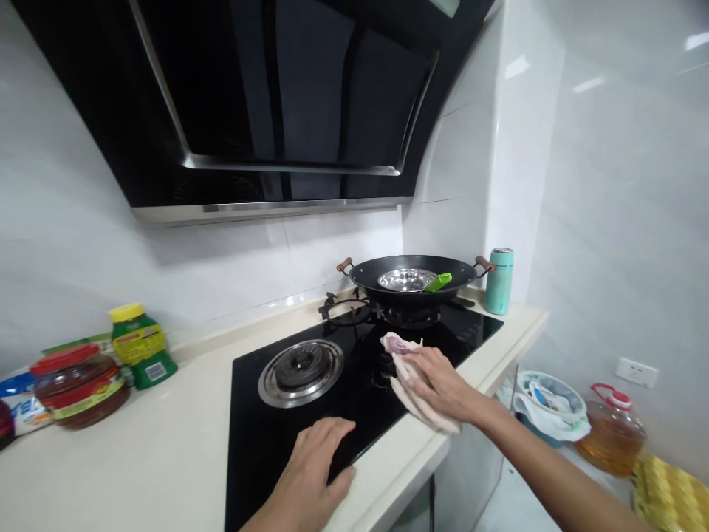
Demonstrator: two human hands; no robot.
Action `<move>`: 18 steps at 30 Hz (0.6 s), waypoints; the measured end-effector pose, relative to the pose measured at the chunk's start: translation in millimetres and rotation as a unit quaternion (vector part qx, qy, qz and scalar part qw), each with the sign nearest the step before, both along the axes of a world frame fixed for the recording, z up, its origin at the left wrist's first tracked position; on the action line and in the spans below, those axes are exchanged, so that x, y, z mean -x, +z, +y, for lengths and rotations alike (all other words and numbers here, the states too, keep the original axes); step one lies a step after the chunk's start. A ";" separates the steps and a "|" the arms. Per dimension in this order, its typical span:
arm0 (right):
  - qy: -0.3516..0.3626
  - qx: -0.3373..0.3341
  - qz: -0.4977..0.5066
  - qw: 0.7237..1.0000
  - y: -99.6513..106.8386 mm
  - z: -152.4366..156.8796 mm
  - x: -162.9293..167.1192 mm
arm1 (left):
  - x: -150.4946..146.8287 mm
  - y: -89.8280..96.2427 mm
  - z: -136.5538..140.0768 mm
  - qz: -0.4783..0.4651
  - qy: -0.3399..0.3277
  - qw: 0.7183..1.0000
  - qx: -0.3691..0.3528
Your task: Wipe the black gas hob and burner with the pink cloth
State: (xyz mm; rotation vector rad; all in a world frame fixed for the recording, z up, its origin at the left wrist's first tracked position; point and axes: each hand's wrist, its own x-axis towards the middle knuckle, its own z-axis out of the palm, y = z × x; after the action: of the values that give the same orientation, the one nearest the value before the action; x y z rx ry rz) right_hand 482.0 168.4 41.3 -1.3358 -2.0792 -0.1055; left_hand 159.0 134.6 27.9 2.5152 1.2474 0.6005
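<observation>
My right hand (440,383) presses a pale pink cloth (413,399) against the black glass gas hob (354,391), beside the control knobs. Part of the cloth hangs over the hob's front edge onto the counter. My left hand (310,469) hovers over or rests on the hob's front left part, fingers stretched and holding nothing; contact cannot be told. Behind it the left burner (300,372) is bare of its pan support. A black pan support (348,309) lies at the back of the hob. On the right burner sits a black wok (365,275) with a steel bowl (407,279) in it.
A green-handled utensil (439,282) lies in the wok. A turquoise flask (499,284) stands to its right. Left on the counter (149,451) are a green bottle (142,347) and a red-lidded jar (80,388). Below right are a bin (551,391) and an oil jug (612,436). A range hood (277,96) overhangs.
</observation>
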 end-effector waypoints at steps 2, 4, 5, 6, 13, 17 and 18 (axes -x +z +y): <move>-0.033 0.026 -0.002 0.999 -12.3 6.5 8.2 | -1.2 1.0 -1.1 -0.007 0.013 1.000 0.022; -0.042 0.053 0.000 0.998 -18.2 -1.1 17.6 | -2.1 1.0 -1.8 -0.019 0.024 0.999 0.042; -0.029 0.068 -0.001 0.997 -17.7 -9.2 23.2 | -2.4 0.9 -2.1 -0.027 0.028 0.998 0.050; -0.008 0.079 -0.003 0.997 -15.3 -18.6 29.9 | -2.5 0.7 -2.4 -0.037 0.030 0.997 0.055; 0.137 0.122 -0.081 0.980 7.0 -29.0 97.9 | 0.7 -5.6 2.4 -0.139 0.015 0.990 0.014; 0.025 0.130 -0.135 0.982 7.2 28.3 130.0 | 6.5 -8.9 12.8 -0.176 0.085 0.979 -0.064; 0.000 0.137 -0.140 0.981 7.7 43.6 135.4 | 8.4 -7.8 15.2 -0.190 0.108 0.973 -0.078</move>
State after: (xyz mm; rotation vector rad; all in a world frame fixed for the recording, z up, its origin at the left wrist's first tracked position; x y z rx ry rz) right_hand 346.6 212.0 49.1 -1.5600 -2.3971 -0.0058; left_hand 150.6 149.9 20.2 2.2437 1.3743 1.2098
